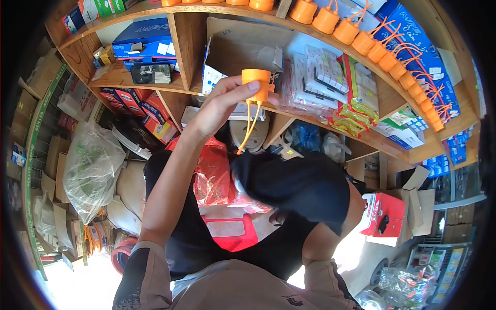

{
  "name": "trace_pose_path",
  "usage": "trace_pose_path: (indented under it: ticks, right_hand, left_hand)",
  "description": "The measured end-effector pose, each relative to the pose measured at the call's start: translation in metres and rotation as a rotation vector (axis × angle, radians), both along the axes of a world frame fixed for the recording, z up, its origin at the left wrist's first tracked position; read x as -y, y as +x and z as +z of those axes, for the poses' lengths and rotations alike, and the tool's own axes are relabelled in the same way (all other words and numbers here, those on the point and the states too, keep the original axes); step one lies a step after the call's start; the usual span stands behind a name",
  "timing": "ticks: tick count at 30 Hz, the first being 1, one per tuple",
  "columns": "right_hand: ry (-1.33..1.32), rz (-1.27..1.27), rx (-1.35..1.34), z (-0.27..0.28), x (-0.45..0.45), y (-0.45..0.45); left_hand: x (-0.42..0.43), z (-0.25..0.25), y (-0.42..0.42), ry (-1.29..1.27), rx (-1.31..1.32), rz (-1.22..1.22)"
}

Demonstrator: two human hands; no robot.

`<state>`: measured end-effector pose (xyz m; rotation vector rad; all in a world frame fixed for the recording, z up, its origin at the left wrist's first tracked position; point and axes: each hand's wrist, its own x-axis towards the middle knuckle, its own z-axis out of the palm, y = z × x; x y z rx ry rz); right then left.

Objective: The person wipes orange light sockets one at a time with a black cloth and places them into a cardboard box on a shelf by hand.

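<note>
My left hand is raised in front of the shelves, closed around an orange lamp holder. Two orange wires hang from the underside of that lamp holder. On the upper shelf, a long row of similar orange lamp holders stands along the edge, with wires sticking up. My right forearm passes behind my raised knee in black cloth, and the right hand is hidden there. Below my left hand, between my legs, is a red plastic bag.
Wooden shelves curve across the front, holding blue boxes and packs in clear plastic. A red stool is between my legs. To the right sits a red box; a clear plastic bag is at left.
</note>
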<state>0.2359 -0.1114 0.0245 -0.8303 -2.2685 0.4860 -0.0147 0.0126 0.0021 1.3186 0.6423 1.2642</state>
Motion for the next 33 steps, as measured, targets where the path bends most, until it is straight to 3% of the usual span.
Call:
trace_pose_path:
  ticks: [6,7,10,12,15,17,19,21,23,25,27,29,30,31,32,33]
  right_hand:
    - [-0.125,-0.042,0.031,0.011,-0.001,-0.007]
    - [-0.146,-0.048,0.037,0.029,-0.06,-0.014]
    - [-0.187,-0.069,0.052,0.029,-0.075,-0.035]
    - [0.019,-0.144,-0.048,0.014,-0.083,-0.045]
    - [0.234,-0.196,0.029,0.009,-0.083,-0.058]
    - [0.222,-0.189,-0.119,-0.004,-0.086,-0.068]
    - [0.073,-0.251,-0.185,-0.008,-0.08,-0.077]
    - [0.145,-0.27,-0.201,-0.009,-0.078,-0.09]
    - [0.108,-0.355,-0.055,-0.021,-0.074,-0.093]
    - [0.077,-0.326,-0.126,-0.023,-0.067,-0.098]
    - [0.04,-0.3,-0.2,-0.02,-0.066,-0.099]
    - [0.085,-0.268,0.122,-0.014,-0.067,-0.088]
    - [0.084,-0.27,0.122,-0.008,-0.066,-0.082]
    - [0.188,-0.077,0.304,-0.001,-0.066,-0.074]
    - [0.293,0.12,0.485,0.004,-0.067,-0.065]
    - [0.298,0.12,0.484,-0.005,-0.073,-0.052]
  left_hand:
    - [0.003,0.003,-0.001,0.023,0.101,-0.111]
    - [0.004,0.003,0.002,0.025,0.1,-0.115]
    - [0.01,0.001,0.013,0.014,0.006,-0.172]
    - [0.013,0.003,0.02,0.027,0.031,-0.179]
    - [0.014,0.01,0.021,0.036,0.085,-0.181]
    - [0.015,0.012,0.016,0.015,0.074,-0.188]
    - [0.015,0.013,0.011,0.006,0.031,-0.161]
    - [0.021,0.021,0.01,-0.014,-0.006,-0.129]
    - [0.024,0.03,0.003,-0.09,-0.013,-0.136]
    - [0.022,0.029,0.001,-0.156,-0.021,-0.138]
    - [0.019,0.019,0.001,-0.221,0.047,0.018]
    - [0.019,0.027,-0.004,-0.28,0.143,0.078]
    - [0.018,0.033,-0.008,-0.333,0.24,0.145]
    - [0.016,0.037,-0.017,-0.372,0.271,0.306]
    - [0.005,0.025,-0.045,-0.328,0.327,0.297]
    - [-0.005,0.011,-0.07,-0.287,0.382,0.287]
